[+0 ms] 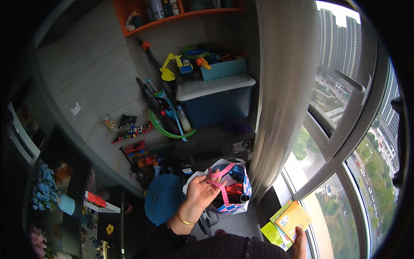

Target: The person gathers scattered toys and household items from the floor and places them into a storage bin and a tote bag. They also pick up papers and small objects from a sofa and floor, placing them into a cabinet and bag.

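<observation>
My left hand [202, 191], with a gold bangle at the wrist, is palm up with its fingers hooked in the pink handle straps [223, 191] of a checked shopping bag [231, 208]. The bag has its mouth spread wide and holds a red thing [234, 187], a blue thing [238, 171] and other items I cannot make out. At the lower right my right hand [300, 242] grips several thin books [292, 218], fanned slightly, by their lower edge. The top one has an orange-yellow cover, with green ones beneath.
Left of the bag is a blue stool-like seat [163, 199]. Behind stand a lidded storage bin [216, 102] with a teal toy box [224, 68] on it, toy guns [158, 105] and a green hoop [154, 124]. A curtain [279, 90] and windows [330, 181] flank the right.
</observation>
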Action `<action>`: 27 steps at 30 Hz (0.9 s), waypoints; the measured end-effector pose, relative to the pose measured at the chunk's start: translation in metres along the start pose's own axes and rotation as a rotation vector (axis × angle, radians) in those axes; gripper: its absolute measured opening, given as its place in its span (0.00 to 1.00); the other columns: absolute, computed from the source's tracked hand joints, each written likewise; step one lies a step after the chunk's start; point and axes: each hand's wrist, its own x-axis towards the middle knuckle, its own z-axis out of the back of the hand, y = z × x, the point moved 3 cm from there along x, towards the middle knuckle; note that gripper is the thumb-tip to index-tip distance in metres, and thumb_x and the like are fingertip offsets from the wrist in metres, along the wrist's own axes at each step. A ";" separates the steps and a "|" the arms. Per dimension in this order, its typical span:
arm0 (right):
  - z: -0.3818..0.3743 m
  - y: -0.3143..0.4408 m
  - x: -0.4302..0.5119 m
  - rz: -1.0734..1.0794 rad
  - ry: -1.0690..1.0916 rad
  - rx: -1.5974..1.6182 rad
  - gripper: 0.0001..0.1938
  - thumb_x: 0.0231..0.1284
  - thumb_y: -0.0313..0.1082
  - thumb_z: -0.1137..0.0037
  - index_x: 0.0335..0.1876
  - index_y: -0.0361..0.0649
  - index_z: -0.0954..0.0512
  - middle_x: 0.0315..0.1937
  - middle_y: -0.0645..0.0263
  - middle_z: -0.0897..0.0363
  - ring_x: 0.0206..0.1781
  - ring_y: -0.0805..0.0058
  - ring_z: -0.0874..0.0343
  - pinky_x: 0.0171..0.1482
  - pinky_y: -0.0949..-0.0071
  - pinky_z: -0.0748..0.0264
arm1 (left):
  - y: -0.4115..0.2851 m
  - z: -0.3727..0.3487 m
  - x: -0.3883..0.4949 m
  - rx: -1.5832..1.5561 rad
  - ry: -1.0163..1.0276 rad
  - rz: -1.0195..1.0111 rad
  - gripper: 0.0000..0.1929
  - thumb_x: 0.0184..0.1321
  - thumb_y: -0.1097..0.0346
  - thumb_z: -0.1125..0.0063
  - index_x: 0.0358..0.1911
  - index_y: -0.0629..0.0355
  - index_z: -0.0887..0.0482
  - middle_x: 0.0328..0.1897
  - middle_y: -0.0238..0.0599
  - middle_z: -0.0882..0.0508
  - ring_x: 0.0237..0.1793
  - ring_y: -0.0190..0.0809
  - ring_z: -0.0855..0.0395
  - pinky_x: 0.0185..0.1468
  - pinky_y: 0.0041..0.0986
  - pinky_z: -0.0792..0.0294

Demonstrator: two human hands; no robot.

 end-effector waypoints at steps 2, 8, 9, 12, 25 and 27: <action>-0.026 -0.004 0.013 0.015 0.095 0.002 0.23 0.59 0.32 0.56 0.58 0.27 0.38 0.48 0.46 0.26 0.46 0.58 0.21 0.50 0.62 0.23 | -0.019 -0.017 -0.004 0.022 0.064 -0.034 0.23 0.54 0.68 0.55 0.55 0.69 0.34 0.59 0.45 0.27 0.63 0.48 0.34 0.71 0.47 0.49; -0.083 -0.026 0.053 -0.178 0.110 -0.075 0.23 0.57 0.34 0.53 0.55 0.27 0.34 0.47 0.47 0.23 0.45 0.58 0.20 0.51 0.64 0.25 | -0.095 -0.042 -0.034 0.062 0.318 -0.247 0.23 0.58 0.65 0.54 0.55 0.71 0.33 0.62 0.48 0.29 0.67 0.49 0.39 0.71 0.41 0.49; -0.094 -0.029 0.058 -0.192 0.122 -0.091 0.23 0.57 0.35 0.53 0.55 0.27 0.34 0.47 0.47 0.23 0.45 0.57 0.20 0.52 0.64 0.25 | -0.106 -0.041 -0.042 0.063 0.366 -0.278 0.23 0.58 0.65 0.53 0.56 0.72 0.33 0.61 0.48 0.29 0.68 0.50 0.40 0.72 0.41 0.50; -0.130 -0.035 0.067 -0.389 0.251 -0.106 0.25 0.53 0.34 0.50 0.55 0.27 0.34 0.46 0.46 0.22 0.44 0.55 0.20 0.52 0.62 0.25 | -0.130 -0.027 -0.067 0.101 0.328 -0.377 0.25 0.58 0.65 0.53 0.58 0.72 0.36 0.60 0.49 0.28 0.69 0.49 0.41 0.72 0.39 0.51; -0.295 -0.071 0.127 -0.850 0.904 -0.364 0.24 0.52 0.30 0.45 0.56 0.31 0.32 0.48 0.52 0.23 0.47 0.61 0.20 0.50 0.65 0.23 | -0.111 0.074 -0.216 0.019 0.234 -0.921 0.21 0.65 0.60 0.59 0.55 0.70 0.35 0.56 0.48 0.27 0.69 0.48 0.42 0.65 0.41 0.36; -0.316 -0.084 0.158 -0.861 0.882 -0.443 0.23 0.54 0.31 0.46 0.56 0.32 0.33 0.48 0.54 0.23 0.46 0.63 0.20 0.49 0.66 0.23 | -0.088 0.096 -0.226 0.029 0.048 -1.083 0.20 0.64 0.60 0.58 0.53 0.70 0.33 0.53 0.47 0.24 0.66 0.48 0.37 0.64 0.40 0.35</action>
